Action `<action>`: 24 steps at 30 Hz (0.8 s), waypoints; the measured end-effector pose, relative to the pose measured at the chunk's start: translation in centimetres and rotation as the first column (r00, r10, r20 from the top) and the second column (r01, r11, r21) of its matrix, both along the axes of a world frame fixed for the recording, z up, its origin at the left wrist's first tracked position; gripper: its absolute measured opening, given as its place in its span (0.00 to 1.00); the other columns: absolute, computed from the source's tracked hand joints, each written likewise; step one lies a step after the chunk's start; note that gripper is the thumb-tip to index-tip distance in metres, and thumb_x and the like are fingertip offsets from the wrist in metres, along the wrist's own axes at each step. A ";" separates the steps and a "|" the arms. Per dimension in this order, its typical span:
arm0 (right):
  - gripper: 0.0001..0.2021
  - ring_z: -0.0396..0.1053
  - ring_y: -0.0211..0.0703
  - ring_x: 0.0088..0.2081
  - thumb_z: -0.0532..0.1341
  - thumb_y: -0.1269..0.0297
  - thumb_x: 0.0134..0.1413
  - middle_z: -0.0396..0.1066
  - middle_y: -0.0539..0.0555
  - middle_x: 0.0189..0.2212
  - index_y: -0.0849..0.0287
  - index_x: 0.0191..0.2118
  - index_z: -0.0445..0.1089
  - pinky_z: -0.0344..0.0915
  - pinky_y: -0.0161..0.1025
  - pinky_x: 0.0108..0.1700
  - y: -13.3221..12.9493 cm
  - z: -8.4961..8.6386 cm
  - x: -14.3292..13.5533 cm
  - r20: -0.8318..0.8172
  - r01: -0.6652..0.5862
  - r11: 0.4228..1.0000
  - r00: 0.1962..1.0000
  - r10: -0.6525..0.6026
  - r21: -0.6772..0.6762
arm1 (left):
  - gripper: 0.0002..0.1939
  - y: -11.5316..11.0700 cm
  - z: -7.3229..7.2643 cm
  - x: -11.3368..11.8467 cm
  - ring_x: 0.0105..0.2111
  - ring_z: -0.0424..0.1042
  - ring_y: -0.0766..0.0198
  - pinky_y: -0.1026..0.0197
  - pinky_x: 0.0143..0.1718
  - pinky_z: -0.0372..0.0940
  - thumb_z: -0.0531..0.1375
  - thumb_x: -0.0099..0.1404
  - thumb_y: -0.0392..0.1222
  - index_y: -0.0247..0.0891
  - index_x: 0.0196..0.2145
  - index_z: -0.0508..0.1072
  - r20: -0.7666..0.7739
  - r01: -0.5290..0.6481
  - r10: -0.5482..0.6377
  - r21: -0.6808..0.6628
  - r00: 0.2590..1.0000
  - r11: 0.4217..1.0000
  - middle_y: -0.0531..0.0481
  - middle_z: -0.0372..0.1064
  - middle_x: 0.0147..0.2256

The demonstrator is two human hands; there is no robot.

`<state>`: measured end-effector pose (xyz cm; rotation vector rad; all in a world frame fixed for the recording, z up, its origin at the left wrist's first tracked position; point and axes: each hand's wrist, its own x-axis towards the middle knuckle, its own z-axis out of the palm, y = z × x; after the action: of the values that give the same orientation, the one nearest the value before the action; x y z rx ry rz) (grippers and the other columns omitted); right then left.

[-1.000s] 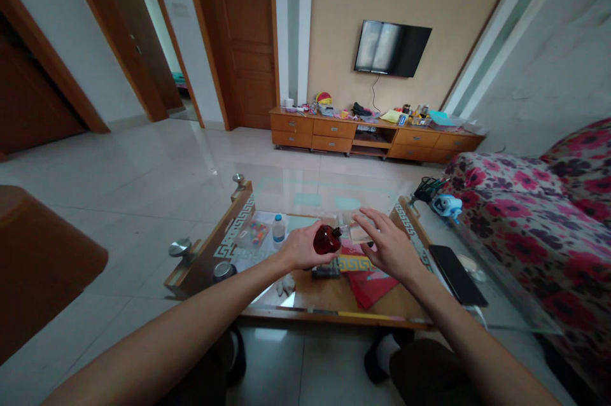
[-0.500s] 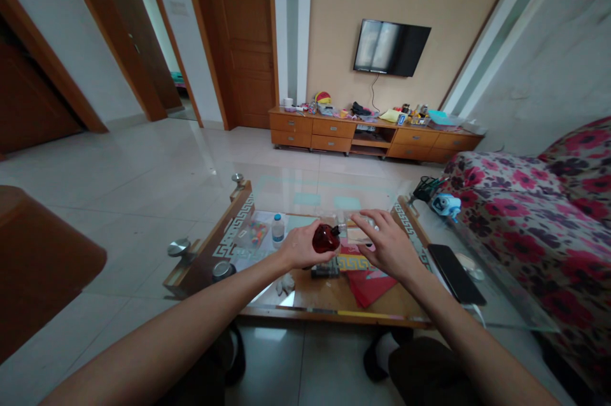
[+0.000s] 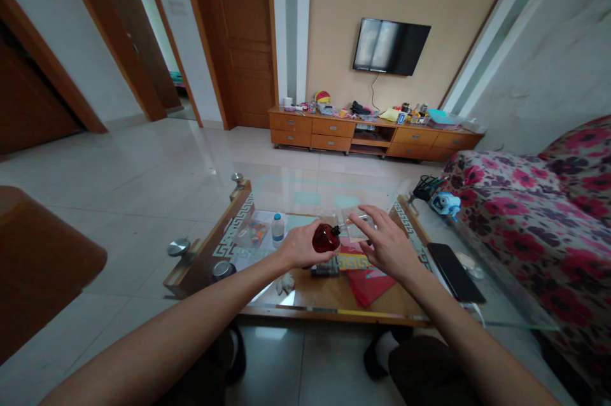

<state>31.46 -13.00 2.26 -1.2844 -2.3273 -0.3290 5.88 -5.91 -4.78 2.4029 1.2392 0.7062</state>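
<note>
Basically, v. little shifts vs. half a sec ago. Nearest, past the coffee table (image 3: 305, 313)'s near edge, a red packet (image 3: 370, 286) lies right of centre, on or under the glass, can't tell. Above the table's middle, the L hand (image 3: 303, 247) has its fingers wrapped round a dark red bottle (image 3: 325, 239), tilted, black neck aimed R. At that neck, a clear container (image 3: 352, 224) looks slightly turned vs. the prev. view; contact w/ the neck unclear. The R hand (image 3: 389, 242) has its fingers arched over it; can't tell if they grip. So the bottle's basically steady, and the fine work, I'd judge, is R-side. A phone (image 3: 456, 272) lies nr the R edge; a blue-capped bottle (image 3: 277, 231) stands toward the far L corner, a blue pencil sharpener (image 3: 446, 203) nr the far R corner.
</note>
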 end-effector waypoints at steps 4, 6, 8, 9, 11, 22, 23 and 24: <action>0.40 0.57 0.62 0.69 0.63 0.78 0.56 0.57 0.60 0.69 0.47 0.72 0.57 0.65 0.65 0.67 0.1 -0.2 0.0 -0.003 -0.001 1.000 1.000 0.001 0.008 | 0.36 0.0 -0.1 0.0 0.45 0.81 0.47 0.53 0.43 0.73 0.68 0.58 0.67 0.47 0.58 0.69 0.007 0.003 -0.003 0.007 1.000 1.000 0.48 0.80 0.45; 0.40 0.57 0.62 0.69 0.63 0.78 0.56 0.56 0.60 0.70 0.47 0.71 0.57 0.65 0.65 0.67 0.2 -0.3 -0.1 -0.002 -0.001 1.000 1.000 0.001 0.014 | 0.36 0.0 -0.1 -0.1 0.45 0.81 0.47 0.53 0.43 0.73 0.68 0.58 0.66 0.47 0.58 0.69 0.004 0.003 -0.003 0.004 1.000 1.000 0.48 0.80 0.45; 0.40 0.57 0.62 0.70 0.63 0.78 0.55 0.54 0.61 0.71 0.47 0.71 0.57 0.65 0.66 0.67 0.3 -0.6 -0.1 -0.001 -0.001 1.000 1.000 0.001 0.022 | 0.36 0.0 -0.2 -0.1 0.45 0.81 0.47 0.53 0.43 0.73 0.68 0.58 0.67 0.47 0.58 0.69 0.001 0.002 -0.002 -0.001 1.000 1.000 0.48 0.80 0.45; 0.40 0.56 0.62 0.70 0.62 0.79 0.55 0.54 0.61 0.71 0.47 0.71 0.57 0.65 0.66 0.67 0.3 -0.7 -0.1 -0.002 -0.002 1.000 1.000 0.002 0.026 | 0.37 0.1 -0.2 -0.1 0.45 0.81 0.47 0.52 0.43 0.73 0.68 0.57 0.67 0.47 0.58 0.69 0.001 0.002 -0.002 -0.002 1.000 1.000 0.48 0.80 0.46; 0.40 0.57 0.63 0.70 0.62 0.79 0.55 0.53 0.61 0.72 0.47 0.72 0.56 0.65 0.66 0.67 0.4 -0.9 -0.1 -0.013 0.004 1.000 1.000 -0.003 0.028 | 0.37 0.1 -0.3 -0.2 0.45 0.81 0.47 0.52 0.43 0.73 0.67 0.57 0.67 0.46 0.58 0.69 0.004 0.003 -0.003 0.001 1.000 1.000 0.47 0.80 0.46; 0.37 0.62 0.59 0.66 0.62 0.74 0.58 0.59 0.61 0.67 0.51 0.72 0.56 0.66 0.60 0.66 0.7 -1.2 0.4 -0.043 0.028 1.000 0.999 -0.028 -0.014 | 0.37 0.0 0.0 -0.1 0.45 0.81 0.47 0.52 0.44 0.73 0.66 0.59 0.68 0.47 0.58 0.69 -0.001 -0.003 0.003 0.003 1.000 1.000 0.48 0.80 0.46; 0.36 0.62 0.59 0.65 0.63 0.72 0.58 0.60 0.62 0.66 0.51 0.71 0.56 0.67 0.60 0.65 0.7 -1.1 0.4 -0.042 0.026 1.000 0.999 -0.027 -0.016 | 0.36 -0.1 0.1 -0.1 0.45 0.81 0.47 0.52 0.44 0.73 0.66 0.59 0.69 0.47 0.58 0.69 0.001 -0.002 0.002 0.003 1.000 1.000 0.48 0.80 0.45; 0.36 0.63 0.60 0.64 0.64 0.71 0.59 0.61 0.62 0.65 0.51 0.71 0.57 0.67 0.60 0.65 0.7 -1.1 0.4 -0.040 0.026 0.999 0.999 -0.027 -0.021 | 0.36 -0.1 0.0 -0.1 0.45 0.81 0.47 0.52 0.44 0.73 0.66 0.59 0.69 0.47 0.58 0.69 0.004 -0.001 0.001 0.002 1.000 1.000 0.48 0.80 0.45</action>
<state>31.82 -12.32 1.20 -1.3204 -2.2874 -0.2864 5.75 -5.97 -4.73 2.4019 1.2389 0.7122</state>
